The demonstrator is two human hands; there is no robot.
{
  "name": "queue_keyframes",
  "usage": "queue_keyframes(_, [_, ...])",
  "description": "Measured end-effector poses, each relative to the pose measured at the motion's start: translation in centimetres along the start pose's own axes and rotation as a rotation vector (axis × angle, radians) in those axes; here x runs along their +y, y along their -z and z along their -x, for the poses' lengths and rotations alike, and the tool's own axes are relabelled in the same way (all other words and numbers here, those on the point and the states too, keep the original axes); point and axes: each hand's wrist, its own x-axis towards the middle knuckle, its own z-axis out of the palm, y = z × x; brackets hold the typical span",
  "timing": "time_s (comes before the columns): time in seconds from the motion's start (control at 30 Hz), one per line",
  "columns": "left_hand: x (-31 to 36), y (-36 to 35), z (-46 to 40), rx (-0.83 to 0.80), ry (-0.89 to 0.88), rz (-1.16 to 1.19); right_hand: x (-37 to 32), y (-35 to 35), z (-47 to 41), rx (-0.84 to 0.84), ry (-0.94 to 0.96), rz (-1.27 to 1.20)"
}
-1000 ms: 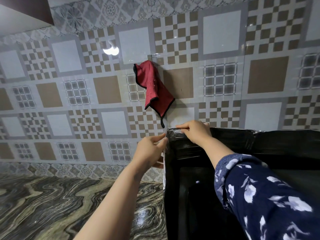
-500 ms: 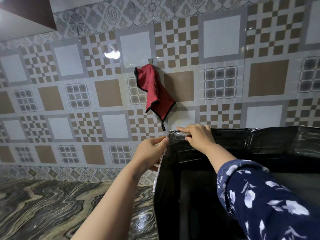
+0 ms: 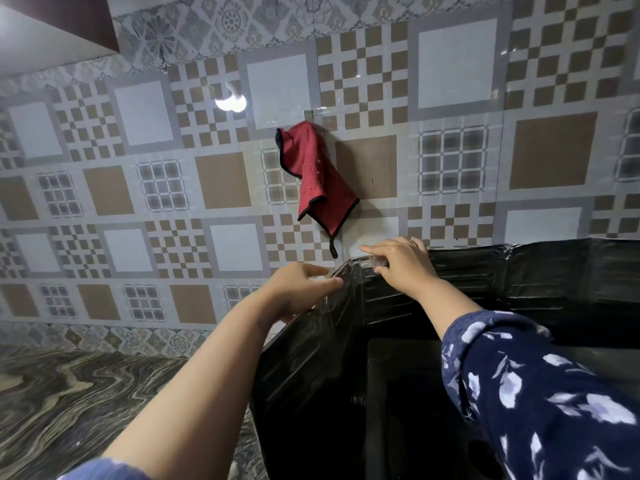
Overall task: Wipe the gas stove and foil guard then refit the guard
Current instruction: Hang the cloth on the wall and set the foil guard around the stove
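The foil guard (image 3: 519,282) is a dark, ribbed, folded screen standing against the tiled wall around the gas stove (image 3: 408,393), whose black top shows only in part below it. My left hand (image 3: 298,289) pinches the top edge of the guard's left side panel, which leans outward to the left. My right hand (image 3: 401,263) presses down on the top corner where the side panel meets the back panel. A red cloth (image 3: 317,178) with black trim hangs on the wall just above that corner.
A marbled dark countertop (image 3: 86,393) stretches to the left of the stove. The patterned tile wall (image 3: 156,202) rises behind it. A dark cabinet underside (image 3: 52,26) juts in at the top left. My right sleeve (image 3: 540,393) covers much of the stove.
The guard's left side panel has swung outward to the left, pulled by my left hand. My right hand stays on the top corner. The view has tilted upward slightly.
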Motion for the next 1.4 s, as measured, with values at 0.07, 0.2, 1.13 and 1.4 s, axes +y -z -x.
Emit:
queue_keyframes(0.07, [0.1, 0.2, 0.0, -0.021, 0.006, -0.032, -0.2, 0.0, -0.1, -0.002, 0.004, 0.003])
queue_keyframes(0.2, [0.5, 0.5, -0.1, -0.046, 0.014, -0.103, -0.1, 0.2, -0.2, -0.007, -0.008, 0.012])
queue_keyframes(1.13, [2.2, -3.6, -2.3, 0.124, 0.019, 0.262, 1.6, -2.0, -1.7, 0.007, -0.058, 0.066])
queue_keyframes(1.4, [2.5, -1.5, -2.0, 0.007, 0.044, 0.093, 1.1, -1.2, -1.4, 0.061, -0.034, 0.042])
